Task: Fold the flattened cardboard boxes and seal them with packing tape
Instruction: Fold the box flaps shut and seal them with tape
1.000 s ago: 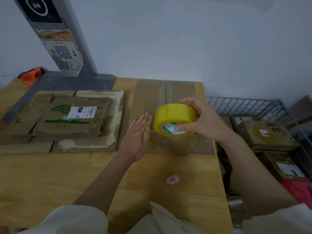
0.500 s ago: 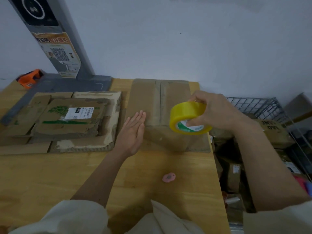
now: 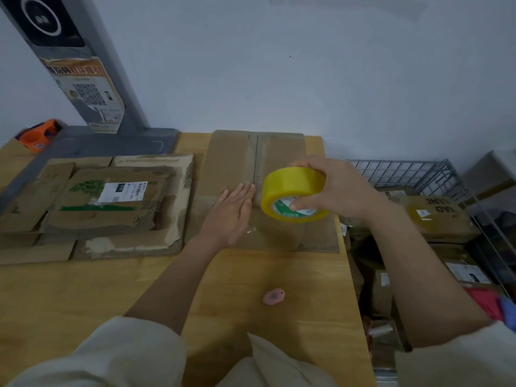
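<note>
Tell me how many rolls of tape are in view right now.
1: the yellow tape roll, gripped by the right hand above the flat cardboard box that the left hand presses down. Others may be hidden.

Wooden table. Small pink oval object lies on bare wood near the front edge. Grey post leans at back left, carrying a QR-code sticker and a round dial; its grey base rests on the table. Orange tool at far left. Wire rack right of the table. Pale wall behind.
</note>
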